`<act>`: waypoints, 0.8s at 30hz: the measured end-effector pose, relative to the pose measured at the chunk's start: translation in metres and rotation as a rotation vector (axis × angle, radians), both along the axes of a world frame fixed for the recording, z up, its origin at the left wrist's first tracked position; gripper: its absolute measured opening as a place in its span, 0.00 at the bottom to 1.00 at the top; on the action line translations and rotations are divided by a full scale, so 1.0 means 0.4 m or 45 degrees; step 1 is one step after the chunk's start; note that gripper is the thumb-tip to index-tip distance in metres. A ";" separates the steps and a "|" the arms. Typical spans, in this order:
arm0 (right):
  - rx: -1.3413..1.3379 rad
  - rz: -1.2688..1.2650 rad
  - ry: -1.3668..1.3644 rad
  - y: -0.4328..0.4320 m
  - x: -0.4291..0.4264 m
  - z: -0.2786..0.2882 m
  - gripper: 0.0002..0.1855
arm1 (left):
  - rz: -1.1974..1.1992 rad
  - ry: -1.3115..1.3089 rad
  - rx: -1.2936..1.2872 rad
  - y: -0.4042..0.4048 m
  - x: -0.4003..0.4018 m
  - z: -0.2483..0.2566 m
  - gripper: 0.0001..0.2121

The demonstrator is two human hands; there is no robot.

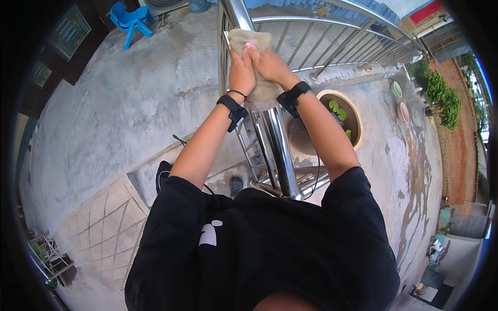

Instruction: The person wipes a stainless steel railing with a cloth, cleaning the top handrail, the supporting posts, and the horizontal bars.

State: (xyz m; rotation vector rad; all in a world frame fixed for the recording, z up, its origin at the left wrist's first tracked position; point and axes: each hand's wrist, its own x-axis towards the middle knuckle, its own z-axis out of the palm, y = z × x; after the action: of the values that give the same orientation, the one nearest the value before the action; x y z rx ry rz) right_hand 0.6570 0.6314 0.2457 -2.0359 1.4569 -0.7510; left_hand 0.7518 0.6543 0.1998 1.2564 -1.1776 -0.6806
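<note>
A beige cloth (pixel 261 93) lies wrapped over the thick stainless-steel handrail (pixel 281 151) in front of me. My left hand (pixel 242 74) grips the cloth from the left side of the rail. From the right, my right hand (pixel 268 64) clasps it too, and the two thumbs meet on top of the cloth. My fingers curl down around the rail, mostly out of sight. Black bands circle both wrists, and a thin dark cable hangs from the right one. Bare shiny rail shows above and below the cloth.
A railing with thin metal bars (pixel 307 44) curves off to the upper right. Right of the rail stands a large round pot (pixel 360 128) with green leaves inside. Concrete steps (pixel 155 163) lie below on the left. A blue plastic chair (pixel 130 19) stands at the upper left.
</note>
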 end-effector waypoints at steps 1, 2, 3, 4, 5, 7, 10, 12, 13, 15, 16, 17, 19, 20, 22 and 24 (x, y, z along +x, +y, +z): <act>0.047 -0.047 0.062 0.020 -0.006 -0.007 0.34 | -0.051 0.018 0.114 0.034 -0.003 0.006 0.22; -0.020 -0.010 -0.033 0.043 -0.018 -0.034 0.33 | -0.026 0.060 -0.092 0.056 -0.017 -0.030 0.19; -0.099 0.026 -0.121 0.066 -0.036 -0.060 0.31 | -0.037 0.064 -0.081 0.081 -0.033 -0.037 0.18; -0.178 0.076 -0.215 0.093 -0.037 -0.068 0.30 | -0.034 0.061 -0.069 0.110 -0.040 -0.045 0.18; -0.106 0.016 -0.172 0.125 -0.046 -0.073 0.28 | -0.032 0.060 -0.058 0.139 -0.047 -0.052 0.18; 0.034 -0.093 -0.088 0.208 -0.052 -0.055 0.24 | -0.101 0.118 -0.011 0.193 -0.058 -0.071 0.18; -0.153 -0.030 -0.294 0.280 -0.064 -0.069 0.21 | -0.206 0.138 -0.008 0.237 -0.077 -0.128 0.18; -0.181 0.020 -0.168 0.298 -0.086 -0.094 0.21 | -0.337 0.181 0.054 0.269 -0.086 -0.164 0.19; -0.185 0.024 -0.103 0.318 -0.091 -0.094 0.21 | -0.373 0.201 0.065 0.280 -0.085 -0.152 0.20; -0.202 0.020 -0.123 0.347 -0.088 -0.082 0.23 | -0.454 0.229 0.106 0.301 -0.069 -0.136 0.21; -0.176 -0.053 -0.119 0.367 -0.083 -0.085 0.24 | -0.502 0.318 0.135 0.287 -0.058 -0.171 0.21; -0.156 -0.137 -0.113 0.385 -0.082 -0.091 0.25 | -0.525 0.364 0.164 0.296 -0.052 -0.176 0.22; -0.222 -0.251 -0.089 0.452 -0.087 -0.086 0.29 | -0.563 0.464 0.211 0.294 -0.051 -0.142 0.23; -0.217 -0.292 -0.051 0.493 -0.100 -0.081 0.30 | -0.601 0.411 0.223 0.292 -0.046 -0.135 0.23; -0.189 -0.371 0.231 0.571 -0.163 -0.056 0.32 | -0.664 0.312 0.224 0.285 -0.026 -0.120 0.25; -0.124 -0.584 0.397 0.674 -0.260 -0.031 0.24 | -0.791 0.334 0.244 0.274 -0.003 -0.114 0.25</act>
State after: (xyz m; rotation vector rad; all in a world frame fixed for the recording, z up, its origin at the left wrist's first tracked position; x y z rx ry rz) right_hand 0.5529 0.9010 0.2334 -1.9746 2.1499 -0.7097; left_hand 0.7504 0.7639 0.1543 0.9069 -1.3061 -1.3998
